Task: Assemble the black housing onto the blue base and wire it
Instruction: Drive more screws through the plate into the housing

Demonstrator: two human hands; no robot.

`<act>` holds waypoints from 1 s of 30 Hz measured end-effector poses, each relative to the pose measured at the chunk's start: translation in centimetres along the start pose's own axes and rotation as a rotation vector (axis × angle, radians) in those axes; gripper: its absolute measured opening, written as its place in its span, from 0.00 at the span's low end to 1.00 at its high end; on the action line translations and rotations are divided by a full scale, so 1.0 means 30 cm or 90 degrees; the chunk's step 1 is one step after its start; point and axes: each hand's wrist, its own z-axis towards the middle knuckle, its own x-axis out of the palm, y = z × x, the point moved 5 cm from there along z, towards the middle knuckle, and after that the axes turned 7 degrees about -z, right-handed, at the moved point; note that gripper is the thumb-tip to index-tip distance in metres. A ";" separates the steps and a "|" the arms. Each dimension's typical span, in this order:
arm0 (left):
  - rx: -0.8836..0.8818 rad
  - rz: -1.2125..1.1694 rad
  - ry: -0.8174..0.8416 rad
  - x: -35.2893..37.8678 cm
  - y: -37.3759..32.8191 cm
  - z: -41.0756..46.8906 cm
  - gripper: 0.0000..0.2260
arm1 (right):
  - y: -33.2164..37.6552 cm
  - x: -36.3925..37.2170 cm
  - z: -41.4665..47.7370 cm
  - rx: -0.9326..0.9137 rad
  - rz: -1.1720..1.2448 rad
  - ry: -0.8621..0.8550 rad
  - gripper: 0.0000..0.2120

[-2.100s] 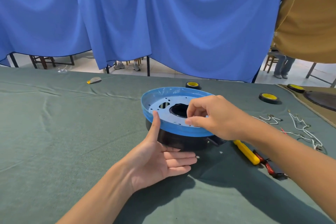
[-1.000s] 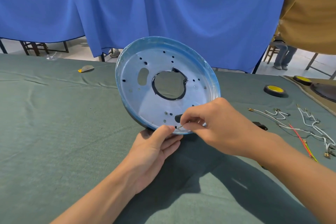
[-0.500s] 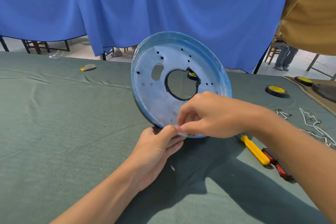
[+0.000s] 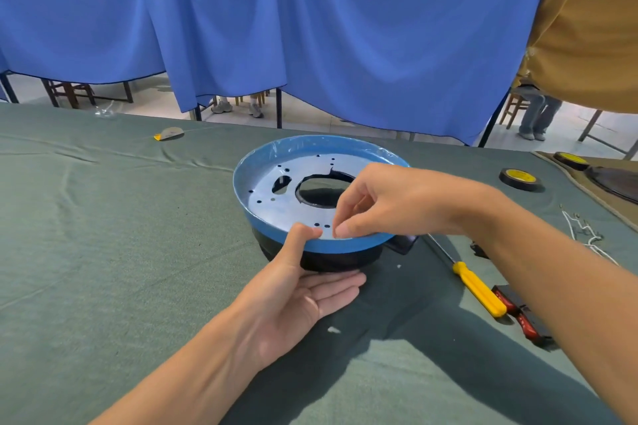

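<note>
The blue base (image 4: 267,183), a round dished plate with a big centre hole and small holes, lies nearly flat on the black housing (image 4: 331,260) on the green cloth. My left hand (image 4: 297,293) lies palm up against the housing's near side, fingers straight, thumb pressed on the blue rim. My right hand (image 4: 397,203) hovers over the plate's near edge, thumb and forefinger pinched together beside two small holes. What they pinch is too small to make out.
A yellow-handled screwdriver (image 4: 478,288) and red-handled pliers (image 4: 518,314) lie right of the housing. Farther right are white wires (image 4: 583,231) and two tape rolls (image 4: 519,178). A small grey and yellow item (image 4: 169,133) sits far left. Blue curtains hang behind the table.
The blue base stood tilted up towards me, held at its lower edge. It now lies down flat on the black housing, and my left fingers have straightened beneath it.
</note>
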 end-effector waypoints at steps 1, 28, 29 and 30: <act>0.000 0.008 0.001 0.000 0.001 0.000 0.36 | 0.005 -0.002 0.003 -0.001 0.017 0.040 0.04; -0.079 0.104 -0.043 -0.008 0.009 -0.047 0.36 | -0.023 0.050 0.041 0.068 -0.037 0.062 0.08; -0.081 0.104 -0.042 -0.010 0.009 -0.046 0.35 | -0.024 0.051 0.041 0.069 -0.042 0.065 0.08; -0.081 0.104 -0.042 -0.010 0.009 -0.045 0.35 | -0.026 0.053 0.042 0.070 -0.049 0.068 0.07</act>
